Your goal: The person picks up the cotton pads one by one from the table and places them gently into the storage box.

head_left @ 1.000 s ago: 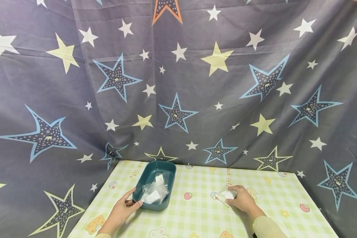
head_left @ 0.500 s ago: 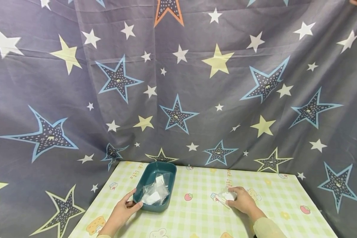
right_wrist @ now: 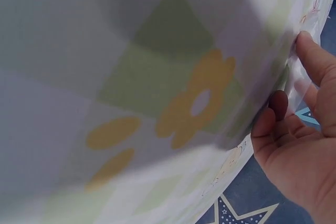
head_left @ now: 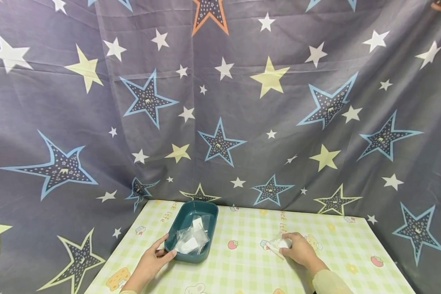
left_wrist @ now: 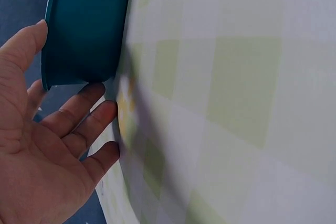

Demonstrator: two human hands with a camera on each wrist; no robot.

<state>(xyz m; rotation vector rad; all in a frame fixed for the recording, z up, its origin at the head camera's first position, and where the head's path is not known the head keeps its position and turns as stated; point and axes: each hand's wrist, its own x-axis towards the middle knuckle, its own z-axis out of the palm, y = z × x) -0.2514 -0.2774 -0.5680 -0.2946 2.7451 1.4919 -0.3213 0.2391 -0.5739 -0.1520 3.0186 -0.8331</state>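
A dark teal plastic tray (head_left: 191, 256) stands on the left half of the table, with several small clear plastic bags (head_left: 193, 239) holding white contents heaped inside. My left hand (head_left: 152, 260) grips its near left corner; in the left wrist view the thumb (left_wrist: 32, 43) lies at the rim and the other fingers reach below the corner. On the right, my right hand (head_left: 301, 251) pinches another clear plastic bag (head_left: 277, 243) with something white in it, low over the table. The right wrist view shows the thumb and fingertips on the bag's film (right_wrist: 299, 85); the contents are mostly hidden.
The table wears a green-and-white checked cloth (head_left: 249, 261) printed with cartoon figures and fruit. Right behind it hangs a grey curtain (head_left: 235, 179) with stars, which also runs along both sides.
The head view shifts slightly, so the whole scene sits a little lower. Both hands, the tray and the bags keep nearly the same places.
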